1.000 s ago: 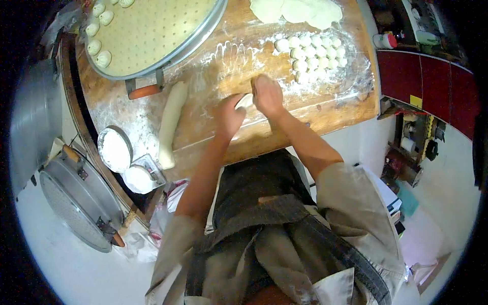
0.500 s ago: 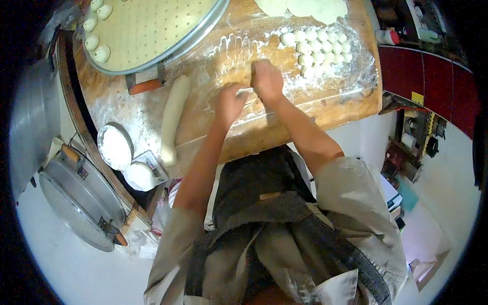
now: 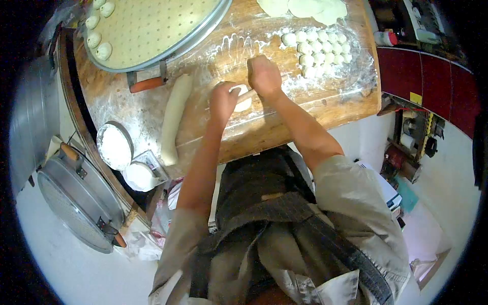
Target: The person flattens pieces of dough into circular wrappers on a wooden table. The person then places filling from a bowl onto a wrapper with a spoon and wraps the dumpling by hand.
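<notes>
A small round dough wrapper (image 3: 244,104) lies flat on the floured wooden table (image 3: 203,132). A thin rolling pin (image 3: 246,96) crosses it at a slant. My right hand (image 3: 265,76) is closed round the pin's right part. At the wrapper's left side is my left hand (image 3: 223,100), its thumb and fingers pinched at the wrapper's edge beside the pin. Further left lies a long dough roll (image 3: 175,119). Several floured dough pieces (image 3: 318,51) sit in rows at the back right, with flattened dough sheets (image 3: 305,9) behind them.
A large steamer tray (image 3: 152,35) with several filled buns (image 3: 103,51) stands at the back left. A bowl of flour (image 3: 114,146) and a smaller white container (image 3: 140,176) are at the left front edge. Another steamer (image 3: 81,195) is below, left of the table.
The wrapper now shows flat under the pin, where earlier the hands hid most of it. The view has shifted slightly against the table.
</notes>
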A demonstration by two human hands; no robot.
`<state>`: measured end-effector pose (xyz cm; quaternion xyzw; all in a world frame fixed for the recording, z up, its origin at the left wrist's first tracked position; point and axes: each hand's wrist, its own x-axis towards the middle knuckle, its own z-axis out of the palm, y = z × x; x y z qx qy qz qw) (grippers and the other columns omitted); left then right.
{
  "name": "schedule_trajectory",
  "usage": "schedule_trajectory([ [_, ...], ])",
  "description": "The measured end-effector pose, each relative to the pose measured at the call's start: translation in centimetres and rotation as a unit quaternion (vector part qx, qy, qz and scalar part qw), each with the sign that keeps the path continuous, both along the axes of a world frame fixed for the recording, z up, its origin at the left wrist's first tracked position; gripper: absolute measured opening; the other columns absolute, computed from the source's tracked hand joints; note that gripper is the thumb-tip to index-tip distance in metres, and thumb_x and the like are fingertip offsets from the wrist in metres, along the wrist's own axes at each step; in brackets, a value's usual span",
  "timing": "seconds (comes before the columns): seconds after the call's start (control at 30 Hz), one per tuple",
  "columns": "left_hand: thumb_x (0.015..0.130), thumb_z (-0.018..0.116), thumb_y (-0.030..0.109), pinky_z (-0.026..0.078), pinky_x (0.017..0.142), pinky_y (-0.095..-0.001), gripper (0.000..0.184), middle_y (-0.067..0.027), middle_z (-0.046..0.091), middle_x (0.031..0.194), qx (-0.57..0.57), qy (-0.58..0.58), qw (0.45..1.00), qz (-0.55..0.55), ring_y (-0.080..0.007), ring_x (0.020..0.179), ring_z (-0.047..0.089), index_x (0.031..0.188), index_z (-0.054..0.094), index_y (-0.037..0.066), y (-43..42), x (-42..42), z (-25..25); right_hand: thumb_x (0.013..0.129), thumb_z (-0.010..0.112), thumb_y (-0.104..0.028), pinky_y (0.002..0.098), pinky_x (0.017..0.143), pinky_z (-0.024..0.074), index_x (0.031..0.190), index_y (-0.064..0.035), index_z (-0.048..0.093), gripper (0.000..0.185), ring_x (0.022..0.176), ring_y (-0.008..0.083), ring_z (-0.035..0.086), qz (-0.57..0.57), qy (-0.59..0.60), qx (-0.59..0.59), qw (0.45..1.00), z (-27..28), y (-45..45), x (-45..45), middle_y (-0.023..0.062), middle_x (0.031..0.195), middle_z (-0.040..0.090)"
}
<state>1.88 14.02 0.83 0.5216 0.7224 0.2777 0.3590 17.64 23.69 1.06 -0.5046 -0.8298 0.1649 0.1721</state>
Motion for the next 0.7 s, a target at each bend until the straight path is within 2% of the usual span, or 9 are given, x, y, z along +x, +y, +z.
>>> schedule_trajectory([
  [0.07, 0.087, 0.071, 0.013, 0.054, 0.084, -0.0442, 0.023, -0.0239, 0.072, 0.1, 0.031, -0.004, 0.999, 0.027, -0.0377, 0.096, 0.071, 0.108, 0.074, 0.002, -0.4, -0.8, -0.8, 0.079, 0.063, -0.004, 0.0528, 0.074, 0.0487, 0.086, -0.0054, 0.061, 0.007, 0.084, 0.0416, 0.062, 0.001, -0.002, -0.023, 1.0, 1.0, -2.8, 2.5, 0.019, 0.088, 0.062],
  [0.13, 0.088, 0.069, 0.012, 0.054, 0.083, -0.0429, 0.022, -0.0232, 0.073, 0.1, -0.014, -0.107, 0.981, 0.16, -0.0356, 0.096, 0.071, 0.106, 0.073, 0.001, -2.3, -2.0, -3.4, 0.079, 0.064, -0.004, 0.053, 0.072, 0.049, 0.087, -0.0042, 0.062, 0.008, 0.082, 0.0426, 0.062, 0.07, -0.169, -0.165, 0.969, 1.7, -5.4, 5.0, 0.0196, 0.087, 0.062],
  [0.17, 0.088, 0.067, 0.011, 0.054, 0.083, -0.0419, 0.02, -0.0222, 0.073, 0.1, -0.013, -0.16, 0.971, 0.176, -0.0347, 0.095, 0.072, 0.105, 0.073, 0.001, -3.7, -2.3, -3.5, 0.079, 0.064, -0.004, 0.053, 0.072, 0.049, 0.087, -0.0042, 0.062, 0.008, 0.082, 0.0426, 0.062, 0.072, -0.168, -0.167, 0.969, 1.2, -5.3, 4.7, 0.0196, 0.087, 0.062],
  [0.23, 0.088, 0.067, 0.011, 0.054, 0.083, -0.042, 0.02, -0.0219, 0.073, 0.101, -0.007, -0.125, 0.983, 0.137, -0.0356, 0.095, 0.072, 0.104, 0.073, 0.001, -3.7, -1.7, -1.0, 0.08, 0.062, -0.004, 0.0545, 0.071, 0.0485, 0.088, -0.0034, 0.062, 0.008, 0.082, 0.0423, 0.062, 0.017, -0.034, -0.026, 0.999, 0.0, -4.2, 3.4, 0.0203, 0.086, 0.062],
  [0.33, 0.089, 0.067, 0.016, 0.055, 0.085, -0.0423, 0.023, -0.0212, 0.073, 0.103, 0.066, -0.056, 0.993, 0.079, -0.0369, 0.096, 0.071, 0.107, 0.072, 0.003, -2.8, -0.8, 0.1, 0.084, 0.059, -0.006, 0.054, 0.068, 0.0468, 0.087, -0.0035, 0.062, 0.005, 0.08, 0.0403, 0.062, -0.028, 0.034, 0.052, 0.998, -2.1, 0.8, 0.0, 0.0199, 0.084, 0.061],
  [0.4, 0.09, 0.067, 0.021, 0.055, 0.084, -0.043, 0.03, -0.0221, 0.073, 0.104, -0.006, 0.015, 0.999, 0.028, -0.0375, 0.095, 0.071, 0.114, 0.071, 0.005, -0.8, -1.3, 0.2, 0.085, 0.058, -0.006, 0.0535, 0.067, 0.0459, 0.086, -0.0041, 0.061, 0.004, 0.079, 0.0393, 0.062, -0.013, 0.025, 0.038, 0.999, -1.6, 0.6, -0.1, 0.0192, 0.082, 0.06],
  [0.6, 0.093, 0.067, 0.023, 0.054, 0.087, -0.0386, 0.035, -0.0154, 0.074, 0.112, -0.09, -0.185, 0.948, 0.243, -0.0239, 0.1, 0.071, 0.12, 0.07, 0.001, -5.3, -3.0, -5.9, 0.085, 0.061, -0.011, 0.051, 0.07, 0.0478, 0.083, -0.0051, 0.06, 0.007, 0.085, 0.0384, 0.063, 0.038, -0.002, 0.006, 0.999, -0.7, -4.7, 4.9, 0.0179, 0.079, 0.058],
  [0.67, 0.093, 0.067, 0.022, 0.053, 0.089, -0.0372, 0.036, -0.0141, 0.074, 0.115, -0.082, -0.228, 0.933, 0.265, -0.0221, 0.103, 0.07, 0.122, 0.07, 0.0, -6.2, -2.4, -3.3, 0.086, 0.062, -0.013, 0.0505, 0.072, 0.0491, 0.082, -0.0054, 0.06, 0.008, 0.087, 0.0383, 0.063, 0.033, 0.027, -0.014, 0.999, -1.2, -4.5, 4.2, 0.0175, 0.078, 0.057],
  [0.7, 0.093, 0.068, 0.021, 0.053, 0.091, -0.0363, 0.037, -0.0146, 0.074, 0.117, -0.088, -0.144, 0.966, 0.197, -0.0219, 0.104, 0.07, 0.123, 0.07, 0.0, -4.2, -1.3, 1.9, 0.089, 0.059, -0.012, 0.0516, 0.078, 0.048, 0.089, -0.0063, 0.064, 0.008, 0.089, 0.0371, 0.063, -0.009, 0.023, -0.039, 0.999, -1.7, -2.6, 2.4, 0.0168, 0.086, 0.061],
])
